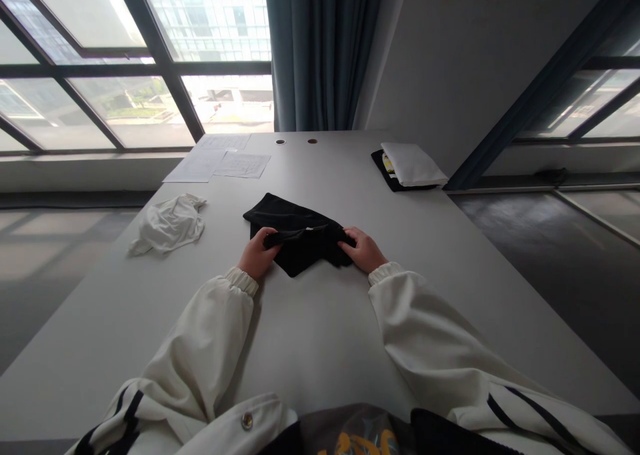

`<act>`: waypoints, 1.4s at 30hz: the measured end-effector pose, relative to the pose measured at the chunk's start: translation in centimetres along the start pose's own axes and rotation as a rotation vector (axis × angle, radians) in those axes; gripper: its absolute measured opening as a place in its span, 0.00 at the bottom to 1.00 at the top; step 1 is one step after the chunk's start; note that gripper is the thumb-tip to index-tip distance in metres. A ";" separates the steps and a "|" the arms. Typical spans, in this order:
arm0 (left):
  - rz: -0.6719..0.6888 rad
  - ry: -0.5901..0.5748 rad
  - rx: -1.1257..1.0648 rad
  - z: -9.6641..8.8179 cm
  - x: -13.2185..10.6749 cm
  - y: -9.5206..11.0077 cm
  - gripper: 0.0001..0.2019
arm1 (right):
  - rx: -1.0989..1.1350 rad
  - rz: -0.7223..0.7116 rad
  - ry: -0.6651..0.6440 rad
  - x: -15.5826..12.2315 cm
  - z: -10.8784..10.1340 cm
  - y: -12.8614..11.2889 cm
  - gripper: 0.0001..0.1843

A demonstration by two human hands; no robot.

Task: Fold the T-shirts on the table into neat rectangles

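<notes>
A black cloth garment (295, 210) lies partly spread on the table in front of me, its near edge lifted and bunched; its exact kind does not show. My left hand (259, 251) pinches the garment's left side between thumb and fingers. On the opposite side, my right hand (364, 248) grips the right end of the same raised edge. A small pale spot, perhaps a label, shows near the middle of that edge. To the left of my left hand rests a crumpled white cloth (173, 223), apart from the black one.
The white table (320, 348) stretches toward a window and a blue curtain (325, 55). Printed paper sheets (243, 164) lie at the back left. At the back right, a folded white cloth (414, 164) sits on a black folded item (395, 183). Two round cable holes are near the far edge.
</notes>
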State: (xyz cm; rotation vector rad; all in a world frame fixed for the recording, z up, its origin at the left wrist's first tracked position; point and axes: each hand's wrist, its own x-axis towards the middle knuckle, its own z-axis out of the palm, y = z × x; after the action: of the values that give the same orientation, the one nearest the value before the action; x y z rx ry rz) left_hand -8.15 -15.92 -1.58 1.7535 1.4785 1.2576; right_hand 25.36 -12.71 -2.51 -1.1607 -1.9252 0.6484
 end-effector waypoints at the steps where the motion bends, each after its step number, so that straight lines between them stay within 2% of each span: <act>1: -0.018 0.028 -0.061 -0.1 0.2 -0.2 0.14 | 0.028 0.022 0.012 0.0 -0.2 -0.2 0.12; 4: -0.079 0.112 -0.238 -0.6 0.8 -0.8 0.18 | 0.139 0.136 0.053 -0.1 -0.6 -0.3 0.14; 8: -0.161 0.191 -0.391 -1.5 1.4 -1.3 0.21 | 0.397 0.254 0.149 0.0 -0.8 0.1 0.18; 12: -0.241 0.271 -0.383 -2.0 1.4 -1.5 0.19 | 0.563 0.324 0.186 0.1 -0.6 0.4 0.21; 15: -0.289 0.323 -0.344 -2.1 1.4 -1.8 0.18 | 0.582 0.342 0.163 0.0 -0.5 0.3 0.22; 19: -0.284 0.360 -0.225 -2.2 1.6 -2.4 0.16 | 0.534 0.348 0.138 0.0 -0.6 0.2 0.21; 23: -0.244 0.381 -0.114 -2.1 1.7 -2.7 0.13 | 0.475 0.311 0.156 0.0 -0.8 0.1 0.19; 26: -0.212 0.358 -0.028 -1.8 1.6 -2.5 0.10 | 0.508 0.286 0.158 -0.1 -0.8 0.0 0.22; 30: -0.178 0.331 0.016 -1.6 1.6 -2.3 0.11 | 0.495 0.189 0.040 -0.4 -1.0 -0.2 0.23; 33: -0.160 0.317 0.026 -1.5 1.6 -2.2 0.12 | 0.372 0.076 -0.082 -0.5 -1.3 -0.4 0.25; 36: -0.168 0.315 0.026 -1.5 1.6 -2.1 0.12 | 0.255 -0.006 -0.145 -0.6 -1.5 -0.9 0.29; 42: -0.193 0.309 0.010 -1.5 1.6 -1.9 0.12 | 0.152 -0.011 -0.208 -0.7 -1.8 -1.5 0.30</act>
State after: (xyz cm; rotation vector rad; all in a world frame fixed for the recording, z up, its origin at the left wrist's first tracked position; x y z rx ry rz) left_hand -10.38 -14.17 -2.00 1.4277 1.7799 1.4669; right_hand 26.23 -13.97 -0.61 -1.0198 -2.0124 0.9235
